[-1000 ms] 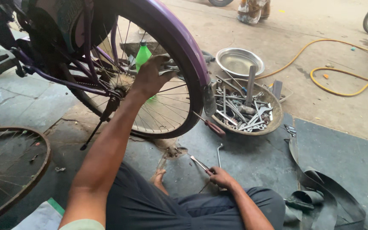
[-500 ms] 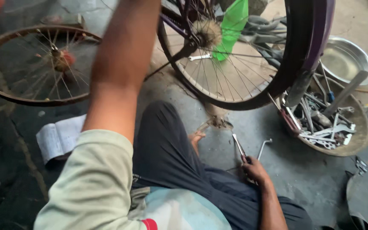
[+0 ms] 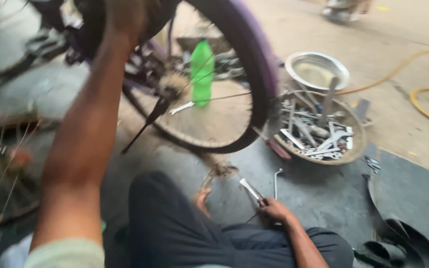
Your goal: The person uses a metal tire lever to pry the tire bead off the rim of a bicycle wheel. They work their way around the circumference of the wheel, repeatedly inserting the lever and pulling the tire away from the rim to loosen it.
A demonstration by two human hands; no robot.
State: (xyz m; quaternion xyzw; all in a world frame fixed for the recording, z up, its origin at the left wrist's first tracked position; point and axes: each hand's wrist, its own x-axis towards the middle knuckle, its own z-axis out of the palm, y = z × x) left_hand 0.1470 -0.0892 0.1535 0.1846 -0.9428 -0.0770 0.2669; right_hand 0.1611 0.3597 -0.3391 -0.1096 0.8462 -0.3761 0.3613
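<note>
Head view: left hand point(image 3: 125, 17) up on the bike frame, blurred, can't tell its grip. Right hand point(image 3: 274, 209) closed around a flat metal tool point(image 3: 250, 190), low by the knee, near the tool basket point(image 3: 319, 130).

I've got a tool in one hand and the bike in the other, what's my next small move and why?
Probably lift the flat metal tool in your right hand toward the rear wheel hub. The tool sits low by your knee, while your left hand already grips the bicycle above.
</note>
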